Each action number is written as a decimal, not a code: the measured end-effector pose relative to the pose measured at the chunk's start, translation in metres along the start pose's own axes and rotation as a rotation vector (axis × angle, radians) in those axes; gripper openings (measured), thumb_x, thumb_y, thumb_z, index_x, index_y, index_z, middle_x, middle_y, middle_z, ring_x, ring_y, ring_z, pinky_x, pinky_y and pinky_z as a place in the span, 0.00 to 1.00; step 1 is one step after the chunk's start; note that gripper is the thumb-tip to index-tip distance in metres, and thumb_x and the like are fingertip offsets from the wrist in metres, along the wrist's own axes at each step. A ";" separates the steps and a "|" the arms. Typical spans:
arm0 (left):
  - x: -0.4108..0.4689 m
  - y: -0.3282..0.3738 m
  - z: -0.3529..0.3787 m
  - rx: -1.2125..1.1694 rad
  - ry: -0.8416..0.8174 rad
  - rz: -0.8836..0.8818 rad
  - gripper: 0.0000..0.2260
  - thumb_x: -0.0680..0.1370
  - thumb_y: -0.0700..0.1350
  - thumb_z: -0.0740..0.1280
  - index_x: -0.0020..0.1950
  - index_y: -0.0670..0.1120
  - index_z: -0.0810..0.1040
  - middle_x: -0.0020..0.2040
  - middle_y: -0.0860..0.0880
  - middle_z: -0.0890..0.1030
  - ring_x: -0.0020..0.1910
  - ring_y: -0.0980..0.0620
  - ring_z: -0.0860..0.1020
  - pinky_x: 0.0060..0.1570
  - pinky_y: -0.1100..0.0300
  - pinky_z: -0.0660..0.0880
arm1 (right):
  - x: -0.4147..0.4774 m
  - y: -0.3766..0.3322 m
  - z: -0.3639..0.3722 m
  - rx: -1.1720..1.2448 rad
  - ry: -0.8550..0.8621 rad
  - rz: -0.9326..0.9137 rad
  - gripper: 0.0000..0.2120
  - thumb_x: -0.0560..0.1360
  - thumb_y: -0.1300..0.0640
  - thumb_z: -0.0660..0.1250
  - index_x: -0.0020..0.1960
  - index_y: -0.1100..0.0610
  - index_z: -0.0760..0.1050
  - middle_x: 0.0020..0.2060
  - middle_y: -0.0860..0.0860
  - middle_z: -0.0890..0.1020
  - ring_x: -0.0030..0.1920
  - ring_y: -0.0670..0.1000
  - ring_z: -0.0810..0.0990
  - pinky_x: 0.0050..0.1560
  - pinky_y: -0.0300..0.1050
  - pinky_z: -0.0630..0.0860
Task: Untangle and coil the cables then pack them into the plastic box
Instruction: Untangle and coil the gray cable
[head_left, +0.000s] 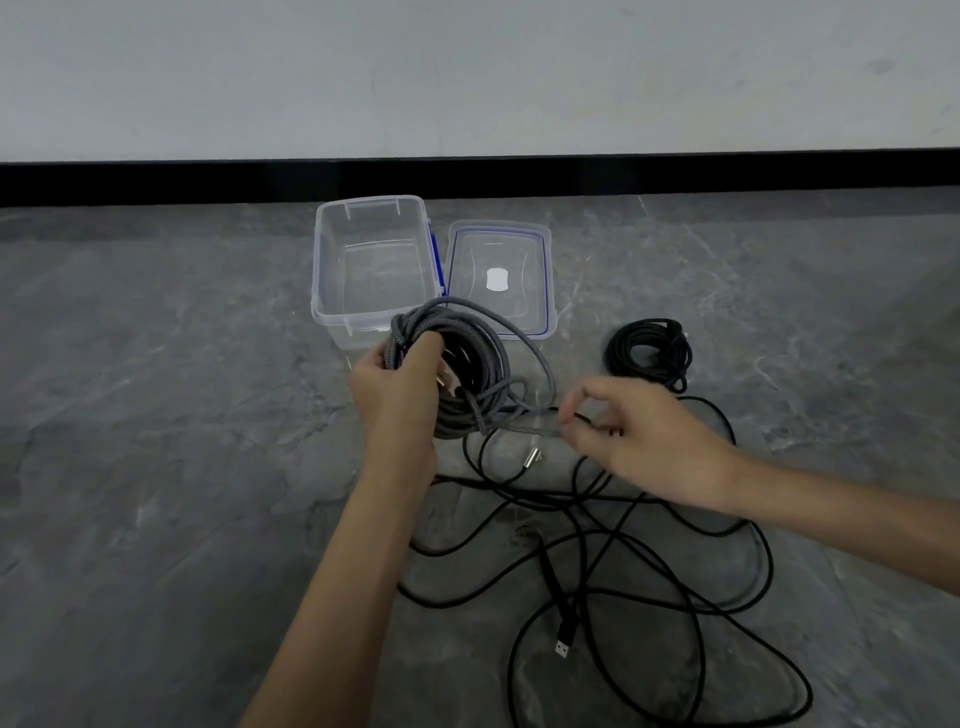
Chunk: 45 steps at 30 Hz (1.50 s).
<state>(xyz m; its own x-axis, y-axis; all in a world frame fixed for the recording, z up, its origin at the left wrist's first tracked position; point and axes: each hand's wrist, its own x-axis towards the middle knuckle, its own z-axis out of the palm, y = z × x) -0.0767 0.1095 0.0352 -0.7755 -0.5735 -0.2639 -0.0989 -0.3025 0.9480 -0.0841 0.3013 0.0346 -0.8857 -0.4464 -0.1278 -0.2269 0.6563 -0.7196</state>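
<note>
Grip of left hand (395, 384) round a coil of grey braided cable (467, 353), fingers curled through its loops, coil held up just near of the box. Pinch of right hand (644, 441), thumb and forefinger on a loose grey strand (540, 421) trailing right off the coil. Small silver plug (535, 460) just below that strand. Near and right, long black cable (649, 587) sprawled in tangled loops over grey stone-look floor (156, 415), black USB plug (563, 647) at its near end. Right and farther off, small black cable bundle (649, 353), coiled, flat on the floor. Beyond the hands, clear rectangular plastic box (374, 270), open-topped, with clear blue-edged lid (519, 249) flat just right of it.
</note>
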 end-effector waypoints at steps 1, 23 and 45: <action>-0.001 -0.001 -0.001 0.030 -0.012 0.017 0.10 0.73 0.35 0.67 0.33 0.44 0.71 0.24 0.52 0.71 0.24 0.56 0.68 0.25 0.65 0.66 | 0.002 -0.007 -0.005 0.060 0.032 -0.005 0.04 0.75 0.63 0.68 0.43 0.55 0.78 0.25 0.38 0.77 0.27 0.39 0.74 0.35 0.32 0.70; -0.007 -0.004 0.000 0.030 -0.152 -0.025 0.09 0.74 0.38 0.70 0.36 0.45 0.74 0.26 0.52 0.73 0.26 0.56 0.70 0.26 0.64 0.69 | 0.020 -0.025 -0.016 -0.010 0.227 -0.132 0.05 0.77 0.59 0.68 0.47 0.58 0.81 0.40 0.48 0.84 0.43 0.45 0.83 0.52 0.47 0.79; -0.010 -0.012 0.000 -0.272 -0.222 -0.245 0.11 0.75 0.35 0.65 0.34 0.45 0.69 0.25 0.52 0.69 0.23 0.56 0.69 0.29 0.62 0.69 | 0.029 -0.014 -0.020 0.688 0.022 0.451 0.06 0.74 0.66 0.70 0.51 0.62 0.78 0.37 0.54 0.78 0.32 0.46 0.74 0.32 0.36 0.70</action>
<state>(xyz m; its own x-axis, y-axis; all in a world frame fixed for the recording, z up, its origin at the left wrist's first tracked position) -0.0681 0.1188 0.0260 -0.8680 -0.2903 -0.4028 -0.1524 -0.6162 0.7727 -0.1147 0.2917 0.0548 -0.8419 -0.2125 -0.4961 0.4450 0.2467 -0.8609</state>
